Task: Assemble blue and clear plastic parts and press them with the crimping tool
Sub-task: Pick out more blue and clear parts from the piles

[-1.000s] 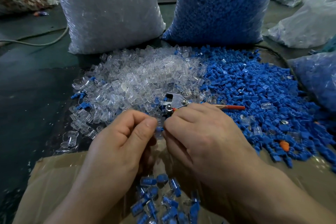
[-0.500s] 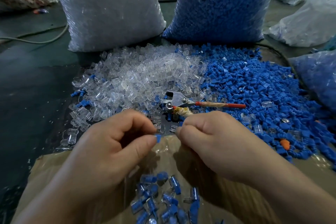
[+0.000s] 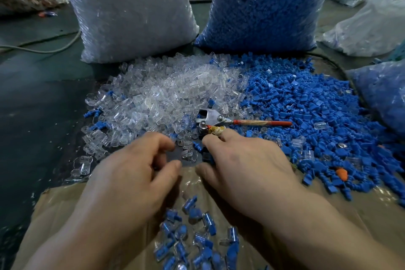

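One crimping tool point(image 3: 219, 119) is being left lying where the heap of clear parts point(image 3: 171, 90) meets the heap of blue parts point(image 3: 306, 112), its red handle pointing right. The right hand point(image 3: 245, 166) is being held curled just beside the tool's cloth-wrapped handle; whether anything is being pinched cannot be told. The left hand point(image 3: 131, 171) is being held loosely curled, thumb and forefinger apart, with nothing seen between them. One small heap of joined pieces point(image 3: 192, 237), too many to count, is being carried by a brown sheet point(image 3: 54, 204). Two full sacks, one clear point(image 3: 131, 11) and one blue point(image 3: 263, 6), are being stood behind on the dark surface point(image 3: 32, 105). More bags point(image 3: 372, 22) are being cut off by the right edge.
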`<state>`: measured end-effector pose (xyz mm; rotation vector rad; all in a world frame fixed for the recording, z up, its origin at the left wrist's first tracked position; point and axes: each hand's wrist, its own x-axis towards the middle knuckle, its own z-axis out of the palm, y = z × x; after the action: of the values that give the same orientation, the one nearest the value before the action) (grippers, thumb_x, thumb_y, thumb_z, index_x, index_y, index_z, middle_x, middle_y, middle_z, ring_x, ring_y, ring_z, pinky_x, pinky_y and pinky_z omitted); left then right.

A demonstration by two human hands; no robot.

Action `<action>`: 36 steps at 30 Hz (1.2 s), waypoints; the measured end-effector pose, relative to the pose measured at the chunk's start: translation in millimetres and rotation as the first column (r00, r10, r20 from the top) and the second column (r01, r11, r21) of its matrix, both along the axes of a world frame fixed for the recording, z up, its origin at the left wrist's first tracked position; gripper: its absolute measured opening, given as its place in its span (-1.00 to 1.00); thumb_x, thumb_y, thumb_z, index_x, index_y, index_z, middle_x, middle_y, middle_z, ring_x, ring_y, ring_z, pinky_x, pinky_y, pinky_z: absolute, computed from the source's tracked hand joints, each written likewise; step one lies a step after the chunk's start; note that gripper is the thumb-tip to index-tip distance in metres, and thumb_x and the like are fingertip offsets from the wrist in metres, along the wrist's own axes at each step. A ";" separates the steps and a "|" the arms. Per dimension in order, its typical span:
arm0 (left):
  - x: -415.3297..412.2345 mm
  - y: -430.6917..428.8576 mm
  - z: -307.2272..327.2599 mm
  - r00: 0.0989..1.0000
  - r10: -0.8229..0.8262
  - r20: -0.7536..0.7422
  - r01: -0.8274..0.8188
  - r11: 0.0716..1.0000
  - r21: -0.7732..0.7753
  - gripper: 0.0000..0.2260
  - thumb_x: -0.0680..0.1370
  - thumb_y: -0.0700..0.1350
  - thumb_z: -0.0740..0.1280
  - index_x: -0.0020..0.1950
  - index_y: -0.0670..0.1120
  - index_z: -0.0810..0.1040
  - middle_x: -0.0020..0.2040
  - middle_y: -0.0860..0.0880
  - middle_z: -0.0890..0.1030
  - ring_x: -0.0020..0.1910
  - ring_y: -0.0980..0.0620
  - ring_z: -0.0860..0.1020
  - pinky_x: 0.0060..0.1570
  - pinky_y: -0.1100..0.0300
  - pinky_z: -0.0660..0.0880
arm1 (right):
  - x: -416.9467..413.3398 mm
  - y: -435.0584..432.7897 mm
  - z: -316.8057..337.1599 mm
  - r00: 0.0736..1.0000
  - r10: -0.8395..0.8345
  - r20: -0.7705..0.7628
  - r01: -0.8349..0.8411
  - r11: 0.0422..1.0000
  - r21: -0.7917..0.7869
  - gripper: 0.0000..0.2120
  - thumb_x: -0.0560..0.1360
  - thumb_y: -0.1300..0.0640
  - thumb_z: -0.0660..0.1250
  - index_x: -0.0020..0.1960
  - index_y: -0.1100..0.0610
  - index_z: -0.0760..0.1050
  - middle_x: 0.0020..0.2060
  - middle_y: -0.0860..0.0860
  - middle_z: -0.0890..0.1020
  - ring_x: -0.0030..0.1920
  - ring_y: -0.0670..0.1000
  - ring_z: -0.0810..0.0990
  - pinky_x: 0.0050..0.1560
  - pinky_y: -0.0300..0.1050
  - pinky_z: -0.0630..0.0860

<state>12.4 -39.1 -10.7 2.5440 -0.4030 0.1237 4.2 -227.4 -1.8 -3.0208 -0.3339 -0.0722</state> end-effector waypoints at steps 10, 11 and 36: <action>4.4 -17.7 -2.7 0.997 0.014 0.073 -0.034 0.956 0.290 -0.44 0.45 0.39 0.02 0.20 0.19 0.63 -0.06 0.17 0.58 -0.14 0.16 0.45 -0.23 0.21 0.31 | 3.3 -0.4 -1.5 1.000 0.024 -0.015 -0.024 1.000 -0.008 -0.86 0.60 0.10 0.16 -0.08 -0.04 0.20 -0.24 -0.07 0.24 -0.41 -0.02 0.17 -0.49 -0.11 0.06; 5.7 -19.3 -3.7 0.998 0.007 0.060 -0.024 0.958 0.287 -0.46 0.46 0.39 0.05 0.20 0.19 0.62 -0.05 0.18 0.56 -0.12 0.17 0.46 -0.22 0.22 0.31 | 3.1 0.0 -1.0 0.999 0.033 -0.029 -0.033 0.999 0.007 -0.89 0.58 0.13 0.16 -0.05 -0.03 0.24 -0.23 -0.07 0.25 -0.39 0.00 0.19 -0.49 -0.11 0.06; -2.0 -18.6 -13.5 0.956 -0.051 -0.290 -0.177 0.687 -0.705 -0.72 0.29 0.16 0.45 -0.08 0.08 0.65 -0.30 -0.05 0.66 -0.38 -0.12 0.61 -0.39 0.00 0.60 | -8.8 -6.9 3.2 0.998 0.057 -0.022 -0.033 0.808 0.588 -0.72 0.52 0.02 0.34 0.15 -0.23 0.34 -0.14 -0.20 0.55 0.00 -0.20 0.44 0.00 -0.27 0.40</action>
<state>10.4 -57.7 -24.2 1.7345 -0.1021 -0.0605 -4.5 -234.3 1.4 -2.3886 -0.3084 -0.0931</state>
